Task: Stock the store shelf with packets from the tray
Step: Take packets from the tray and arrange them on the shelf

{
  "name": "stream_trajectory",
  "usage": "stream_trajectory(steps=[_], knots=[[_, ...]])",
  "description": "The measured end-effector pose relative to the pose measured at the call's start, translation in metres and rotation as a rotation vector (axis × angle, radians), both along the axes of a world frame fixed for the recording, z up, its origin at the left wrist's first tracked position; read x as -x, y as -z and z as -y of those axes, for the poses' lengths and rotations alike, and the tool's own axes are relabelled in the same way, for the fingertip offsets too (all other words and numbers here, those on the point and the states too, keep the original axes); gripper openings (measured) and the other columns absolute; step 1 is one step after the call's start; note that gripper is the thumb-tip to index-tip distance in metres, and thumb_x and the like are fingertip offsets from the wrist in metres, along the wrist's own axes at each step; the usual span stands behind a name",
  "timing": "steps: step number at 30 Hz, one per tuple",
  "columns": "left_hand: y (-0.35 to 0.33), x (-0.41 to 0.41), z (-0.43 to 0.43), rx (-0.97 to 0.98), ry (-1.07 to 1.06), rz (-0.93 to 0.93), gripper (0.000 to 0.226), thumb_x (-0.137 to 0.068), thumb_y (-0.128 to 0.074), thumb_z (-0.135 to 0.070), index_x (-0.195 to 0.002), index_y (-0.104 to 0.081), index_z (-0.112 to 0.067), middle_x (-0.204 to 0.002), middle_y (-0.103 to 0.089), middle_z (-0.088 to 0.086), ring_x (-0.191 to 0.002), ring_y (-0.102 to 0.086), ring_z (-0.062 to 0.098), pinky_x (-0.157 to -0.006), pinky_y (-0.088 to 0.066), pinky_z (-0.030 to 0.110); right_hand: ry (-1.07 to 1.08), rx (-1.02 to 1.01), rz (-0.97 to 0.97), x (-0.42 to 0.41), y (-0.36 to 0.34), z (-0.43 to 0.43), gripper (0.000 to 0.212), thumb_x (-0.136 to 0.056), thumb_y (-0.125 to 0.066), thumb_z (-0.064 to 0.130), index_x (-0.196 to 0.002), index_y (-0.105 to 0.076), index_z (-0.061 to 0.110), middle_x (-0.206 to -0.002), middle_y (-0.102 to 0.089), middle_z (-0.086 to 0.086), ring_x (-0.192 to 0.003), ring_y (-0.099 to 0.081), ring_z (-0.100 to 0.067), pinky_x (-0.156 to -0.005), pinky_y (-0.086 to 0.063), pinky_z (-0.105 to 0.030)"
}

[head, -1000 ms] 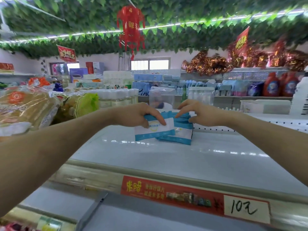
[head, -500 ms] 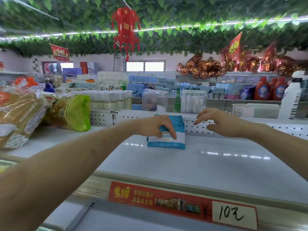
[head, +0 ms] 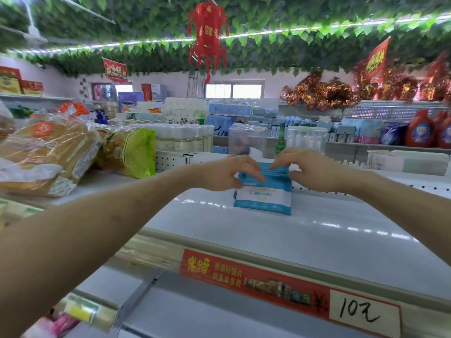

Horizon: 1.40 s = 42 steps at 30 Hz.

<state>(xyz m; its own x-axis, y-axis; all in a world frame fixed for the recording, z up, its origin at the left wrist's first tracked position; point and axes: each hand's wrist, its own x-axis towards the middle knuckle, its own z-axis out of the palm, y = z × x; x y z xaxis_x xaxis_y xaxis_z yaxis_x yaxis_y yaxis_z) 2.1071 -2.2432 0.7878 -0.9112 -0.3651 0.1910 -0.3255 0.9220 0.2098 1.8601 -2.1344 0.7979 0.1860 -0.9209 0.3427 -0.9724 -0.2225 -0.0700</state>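
A small upright row of blue and white packets [head: 264, 197] stands on the white shelf [head: 280, 235], near its perforated back rail. My left hand [head: 228, 174] grips the top left of the front packet, fingers curled over its upper edge. My right hand [head: 306, 168] is on the right of the row, its fingertips touching the tops of the packets behind. The tray is out of view.
Bagged bread [head: 46, 154] and a green and yellow bag [head: 133, 154] lie on the shelf's left end. Clear bottles [head: 180, 139] and a plastic box [head: 246, 140] stand behind the rail. A red price strip [head: 288, 286] runs along the shelf's front edge.
My right hand has come back from the right onto the tops of the packets. My left hand stays on the front packet, and the row stands more upright.
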Motion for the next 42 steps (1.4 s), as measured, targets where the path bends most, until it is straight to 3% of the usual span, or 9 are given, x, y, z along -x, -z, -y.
stream_trajectory(steps=[4,7,11,16,24,28,33,37,42], knots=[[-0.007,-0.058,-0.009,-0.017,-0.102,-0.054,0.050,-0.102,-0.059,-0.006,-0.140,-0.061,-0.038,-0.146,-0.051,-0.015,-0.128,-0.045,0.004,-0.099,-0.033,0.012,-0.154,0.002,-0.065,-0.062,-0.008,0.017,0.045,-0.096,-0.061,0.006,-0.129,-0.065,0.036,-0.127,-0.054,0.015,-0.116,-0.052,-0.010,-0.107,-0.046,-0.039],[-0.008,-0.115,-0.020,-0.032,-0.229,-0.075,0.047,-0.101,-0.061,-0.010,-0.137,-0.063,-0.041,-0.133,-0.055,-0.025,-0.123,-0.052,-0.001,-0.105,-0.041,0.023,-0.306,0.028,-0.109,-0.118,-0.011,0.034,0.043,-0.094,-0.062,0.008,-0.131,-0.066,0.030,-0.129,-0.060,0.009,-0.116,-0.056,-0.013,-0.105,-0.046,-0.040],[0.000,-0.201,-0.040,-0.053,-0.422,-0.091,0.043,-0.101,-0.061,-0.008,-0.134,-0.067,-0.036,-0.140,-0.058,-0.015,-0.128,-0.054,0.008,-0.108,-0.046,0.032,-0.495,0.037,-0.214,-0.202,-0.008,0.057,0.037,-0.093,-0.060,0.013,-0.128,-0.065,0.025,-0.122,-0.062,0.002,-0.112,-0.056,-0.019,-0.099,-0.046,-0.043],[0.025,-0.316,-0.089,-0.114,-0.716,-0.115,0.041,-0.105,-0.058,-0.017,-0.133,-0.064,-0.046,-0.121,-0.053,-0.045,-0.115,-0.049,-0.024,-0.088,-0.041,0.010,-0.674,0.020,-0.333,-0.303,0.007,0.075,0.046,-0.094,-0.061,0.015,-0.138,-0.059,0.027,-0.127,-0.064,0.003,-0.112,-0.055,-0.017,-0.101,-0.046,-0.043],[0.088,-0.453,-0.205,-0.197,-1.150,-0.108,0.039,-0.102,-0.061,-0.008,-0.132,-0.067,-0.032,-0.130,-0.065,-0.013,-0.118,-0.061,0.003,-0.099,-0.049,0.026,-0.967,-0.041,-0.392,-0.441,0.055,0.068,0.040,-0.095,-0.058,0.023,-0.134,-0.061,0.030,-0.125,-0.065,0.004,-0.107,-0.061,-0.021,-0.091,-0.053,-0.047],[0.145,-0.484,-0.268,-0.314,-1.317,-0.033,0.042,-0.099,-0.060,-0.003,-0.134,-0.065,-0.026,-0.127,-0.068,-0.005,-0.115,-0.064,0.014,-0.104,-0.050,0.036,-1.061,-0.174,-0.404,-0.493,0.112,0.055,0.037,-0.097,-0.057,0.020,-0.132,-0.064,0.028,-0.121,-0.065,0.004,-0.105,-0.060,-0.020,-0.089,-0.050,-0.041],[0.240,-0.493,-0.338,-0.477,-1.442,0.035,0.045,-0.094,-0.057,-0.005,-0.133,-0.068,-0.023,-0.125,-0.070,-0.005,-0.108,-0.067,0.014,-0.101,-0.052,0.032,-1.143,-0.406,-0.445,-0.530,0.230,0.025,0.035,-0.097,-0.058,0.017,-0.130,-0.067,0.022,-0.125,-0.067,0.001,-0.100,-0.058,-0.011,-0.081,-0.042,-0.026],[0.309,-0.480,-0.376,-0.634,-1.475,0.042,0.042,-0.098,-0.056,-0.012,-0.135,-0.065,-0.029,-0.130,-0.066,-0.008,-0.114,-0.064,0.012,-0.103,-0.052,0.036,-1.152,-0.630,-0.503,-0.538,0.313,0.010,0.038,-0.097,-0.054,0.017,-0.131,-0.066,0.028,-0.134,-0.057,0.006,-0.118,-0.056,-0.013,-0.096,-0.046,-0.030],[0.357,-0.460,-0.397,-0.732,-1.466,0.073,0.045,-0.100,-0.050,-0.011,-0.140,-0.062,-0.027,-0.141,-0.059,-0.004,-0.123,-0.059,0.015,-0.108,-0.046,0.037,-1.108,-0.771,-0.476,-0.545,0.365,0.010,0.039,-0.097,-0.053,0.016,-0.132,-0.064,0.031,-0.152,-0.040,0.000,-0.147,-0.036,-0.022,-0.110,-0.042,-0.044]])
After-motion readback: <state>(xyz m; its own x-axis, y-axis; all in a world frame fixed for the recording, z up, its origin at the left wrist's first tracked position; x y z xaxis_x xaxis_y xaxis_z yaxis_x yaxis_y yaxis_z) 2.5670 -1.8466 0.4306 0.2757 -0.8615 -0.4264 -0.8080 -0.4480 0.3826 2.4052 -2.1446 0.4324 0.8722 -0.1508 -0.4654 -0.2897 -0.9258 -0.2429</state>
